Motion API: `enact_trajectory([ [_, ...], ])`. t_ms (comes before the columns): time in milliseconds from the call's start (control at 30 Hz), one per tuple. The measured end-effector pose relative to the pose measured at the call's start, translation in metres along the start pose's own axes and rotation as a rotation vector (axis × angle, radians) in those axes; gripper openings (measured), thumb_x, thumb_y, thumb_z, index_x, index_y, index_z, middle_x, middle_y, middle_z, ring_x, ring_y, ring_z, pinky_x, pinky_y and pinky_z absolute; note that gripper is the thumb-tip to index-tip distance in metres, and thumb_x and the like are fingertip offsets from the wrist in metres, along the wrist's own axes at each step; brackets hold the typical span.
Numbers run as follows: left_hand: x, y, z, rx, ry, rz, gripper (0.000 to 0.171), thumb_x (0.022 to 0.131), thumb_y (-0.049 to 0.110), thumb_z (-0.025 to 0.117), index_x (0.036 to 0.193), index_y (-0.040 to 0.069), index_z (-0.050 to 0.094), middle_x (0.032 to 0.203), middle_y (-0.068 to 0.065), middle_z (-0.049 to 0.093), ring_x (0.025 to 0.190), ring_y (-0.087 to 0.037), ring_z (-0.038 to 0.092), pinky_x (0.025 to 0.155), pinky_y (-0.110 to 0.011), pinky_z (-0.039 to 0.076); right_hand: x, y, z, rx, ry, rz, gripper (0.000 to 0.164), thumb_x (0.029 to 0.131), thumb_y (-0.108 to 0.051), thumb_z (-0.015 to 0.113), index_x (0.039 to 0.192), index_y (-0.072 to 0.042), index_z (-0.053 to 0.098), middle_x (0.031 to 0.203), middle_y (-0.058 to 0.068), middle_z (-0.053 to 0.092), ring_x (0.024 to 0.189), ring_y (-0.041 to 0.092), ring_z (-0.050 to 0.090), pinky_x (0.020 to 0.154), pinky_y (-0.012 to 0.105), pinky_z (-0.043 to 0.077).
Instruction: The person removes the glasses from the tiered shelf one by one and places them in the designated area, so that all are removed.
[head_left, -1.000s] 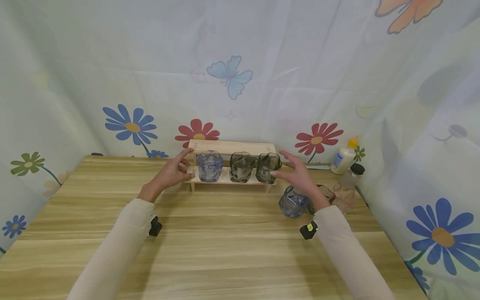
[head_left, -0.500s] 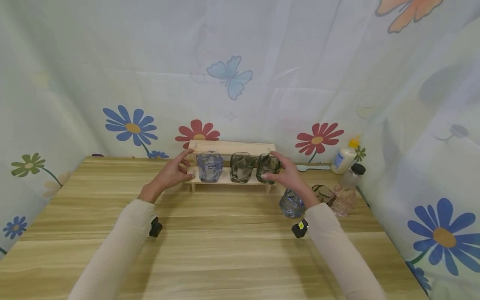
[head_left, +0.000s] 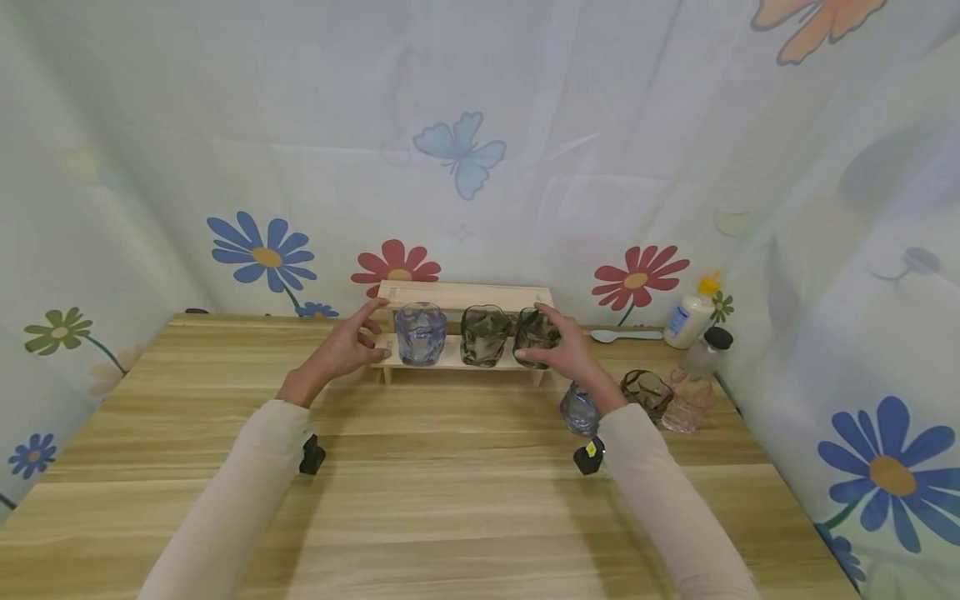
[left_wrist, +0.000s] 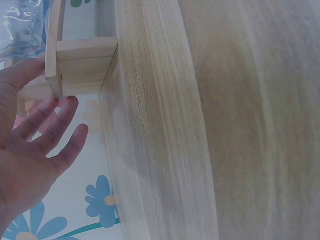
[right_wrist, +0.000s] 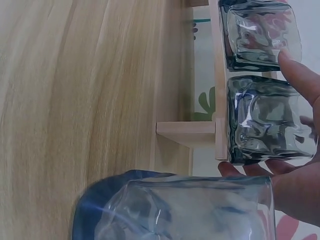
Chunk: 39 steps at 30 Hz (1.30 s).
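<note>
On my head feed, the left hand, loosely spread, touches the wooden rack; the right hand curls round the end grey glass, lower shelf. I can't read the bottle label. Left wrist: fingers spread. Right wrist: glass upright.

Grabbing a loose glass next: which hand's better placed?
Likely right hand: the loose blue glass stands by its wrist, though it's around the dark glass. Left hand is at the far end of the rack.

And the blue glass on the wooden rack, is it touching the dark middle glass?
Apart. The head view shows a pale strip of the wooden rack between the blue glass and the dark middle glass.
</note>
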<state>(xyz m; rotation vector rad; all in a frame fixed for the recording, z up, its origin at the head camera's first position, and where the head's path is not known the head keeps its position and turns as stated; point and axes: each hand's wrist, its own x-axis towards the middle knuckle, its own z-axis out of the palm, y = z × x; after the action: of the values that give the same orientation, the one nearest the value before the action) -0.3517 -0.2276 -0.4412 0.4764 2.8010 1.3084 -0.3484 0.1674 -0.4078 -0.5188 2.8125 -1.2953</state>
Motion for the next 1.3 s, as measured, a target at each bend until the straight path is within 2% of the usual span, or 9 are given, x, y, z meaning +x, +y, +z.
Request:
enact_trajectory([
  [400, -0.0006, 0.0007, 0.0003, 0.0, 0.002, -0.003, 0.087, 0.09, 0.008, 0.071, 0.159, 0.023, 0.021, 0.126, -0.025, 0.052, 0.101, -0.038, 0.066, 0.079, -0.044, 0.056, 0.0029, 0.0002, 0.004, 0.023, 0.03, 0.004, 0.093, 0.081, -0.022, 0.085, 0.156, -0.013, 0.032, 0.161, 0.02, 0.03, 0.147, 0.045, 0.027, 0.114, 0.063, 0.031],
  [767, -0.0013, 0.0011, 0.0006, -0.005, 0.005, 0.002, 0.087, 0.091, 0.008, 0.072, 0.159, 0.023, 0.021, 0.126, -0.026, 0.051, 0.101, -0.039, 0.065, 0.079, -0.045, 0.056, 0.0038, -0.0037, 0.0092, -0.007, 0.096, 0.029, 0.088, 0.081, -0.023, 0.085, 0.154, -0.015, 0.037, 0.154, 0.022, 0.038, 0.14, 0.044, 0.038, 0.108, 0.062, 0.038],
  [1300, 0.0004, -0.0011, 0.0002, 0.002, 0.002, -0.003, 0.089, 0.091, 0.01, 0.073, 0.16, 0.024, 0.019, 0.129, -0.027, 0.052, 0.104, -0.041, 0.066, 0.083, -0.049, 0.057, 0.0043, -0.0006, 0.0076, 0.0, 0.106, 0.015, 0.085, 0.08, -0.021, 0.085, 0.153, -0.015, 0.04, 0.153, 0.02, 0.039, 0.139, 0.043, 0.038, 0.109, 0.061, 0.037],
])
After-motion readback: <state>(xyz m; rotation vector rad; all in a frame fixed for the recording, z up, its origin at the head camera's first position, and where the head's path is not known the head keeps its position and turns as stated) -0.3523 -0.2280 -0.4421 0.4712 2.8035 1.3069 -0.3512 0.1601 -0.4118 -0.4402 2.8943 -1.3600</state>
